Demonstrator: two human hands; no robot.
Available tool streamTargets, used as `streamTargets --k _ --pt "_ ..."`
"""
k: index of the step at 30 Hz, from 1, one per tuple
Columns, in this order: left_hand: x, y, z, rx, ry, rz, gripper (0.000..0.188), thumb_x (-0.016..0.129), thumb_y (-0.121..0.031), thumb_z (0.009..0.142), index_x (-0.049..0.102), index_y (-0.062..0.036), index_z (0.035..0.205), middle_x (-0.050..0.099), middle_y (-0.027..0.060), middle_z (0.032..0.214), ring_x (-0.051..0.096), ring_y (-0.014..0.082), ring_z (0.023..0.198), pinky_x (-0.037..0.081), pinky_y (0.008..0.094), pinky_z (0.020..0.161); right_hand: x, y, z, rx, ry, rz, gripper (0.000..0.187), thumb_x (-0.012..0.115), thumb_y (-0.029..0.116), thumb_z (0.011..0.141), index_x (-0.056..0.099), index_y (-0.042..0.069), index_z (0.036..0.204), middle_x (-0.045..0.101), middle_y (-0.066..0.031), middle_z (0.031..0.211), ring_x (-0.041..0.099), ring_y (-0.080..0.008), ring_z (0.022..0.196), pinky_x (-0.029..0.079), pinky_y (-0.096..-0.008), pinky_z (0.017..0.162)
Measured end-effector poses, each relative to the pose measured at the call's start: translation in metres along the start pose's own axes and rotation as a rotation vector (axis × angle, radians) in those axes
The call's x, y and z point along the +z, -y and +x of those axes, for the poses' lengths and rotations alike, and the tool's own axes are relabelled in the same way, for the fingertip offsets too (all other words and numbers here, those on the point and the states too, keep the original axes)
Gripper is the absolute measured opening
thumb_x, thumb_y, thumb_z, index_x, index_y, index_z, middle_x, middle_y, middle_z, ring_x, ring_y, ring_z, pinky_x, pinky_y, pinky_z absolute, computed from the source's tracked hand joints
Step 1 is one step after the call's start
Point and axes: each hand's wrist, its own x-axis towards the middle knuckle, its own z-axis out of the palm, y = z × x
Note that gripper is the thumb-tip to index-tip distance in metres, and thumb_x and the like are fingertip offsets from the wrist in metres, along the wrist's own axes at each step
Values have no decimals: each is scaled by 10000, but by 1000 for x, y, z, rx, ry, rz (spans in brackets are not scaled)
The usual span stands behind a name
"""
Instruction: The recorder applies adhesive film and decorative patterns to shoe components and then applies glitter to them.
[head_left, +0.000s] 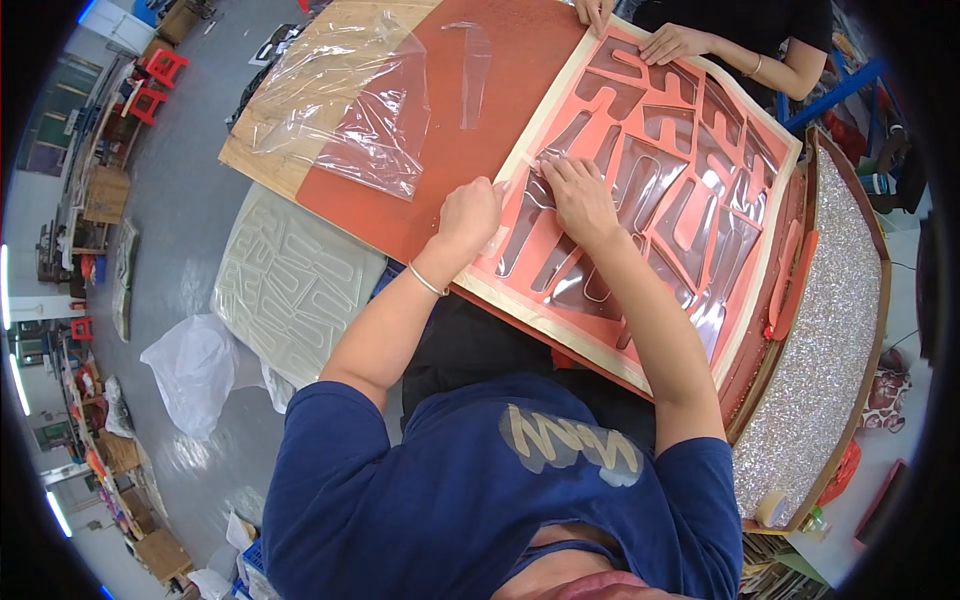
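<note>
Over a red panel [673,207], left hand [471,222] curled, hold unclear, right hand [583,203] part-open on film [632,172]

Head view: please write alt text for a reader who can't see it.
A person's curled left hand is at the left edge of a pink panel with cutout shapes; the right hand lies on the panel. Another person's hands are at its far edge. Clear plastic lies on the table to the left.

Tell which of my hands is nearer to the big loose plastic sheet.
Left. Your left hand, at the pale frame, is right of the sheet; your right hand is farther right, over the red panel.
</note>
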Motion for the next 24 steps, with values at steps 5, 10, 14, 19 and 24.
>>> streamTargets --k 5,10,14,19,24 --pt "0 -2 -10 56 -18 163 396 447 -354 959 572 20 923 640 236 713 653 401 733 518 481 677 0 2 1 1 -88 -27 368 477 87 845 536 43 1205 586 -82 1106 544 -225 1074 371 -394 971" --pt "-3 -12 -17 138 -49 276 382 410 -338 969 473 5 1127 636 214 657 649 394 625 519 494 558 -6 12 10 29 122 -192 368 487 139 858 539 73 1216 577 -70 1048 554 -216 1026 364 -431 960" --pt "-3 -22 -13 435 -1 451 341 400 -257 958 398 -19 1202 655 199 695 669 344 606 535 446 516 -4 18 20 204 158 -300 278 526 176 835 625 105 1084 583 -99 1064 556 -244 954 398 -444 921" --pt "-19 -10 -7 279 111 477 429 389 -210 936 297 -120 1346 653 225 739 660 395 709 500 534 622 -19 -18 -11 525 29 634 259 554 71 787 699 93 1001 546 -162 1237 494 -335 1184 434 -394 965" --pt "-8 -14 -36 261 -64 568 444 540 -277 904 435 -93 1294 531 255 1160 571 403 970 463 536 778 -83 -162 -160 874 90 -230 183 571 6 717 574 -12 899 575 -209 975 567 -358 888 466 -470 751"
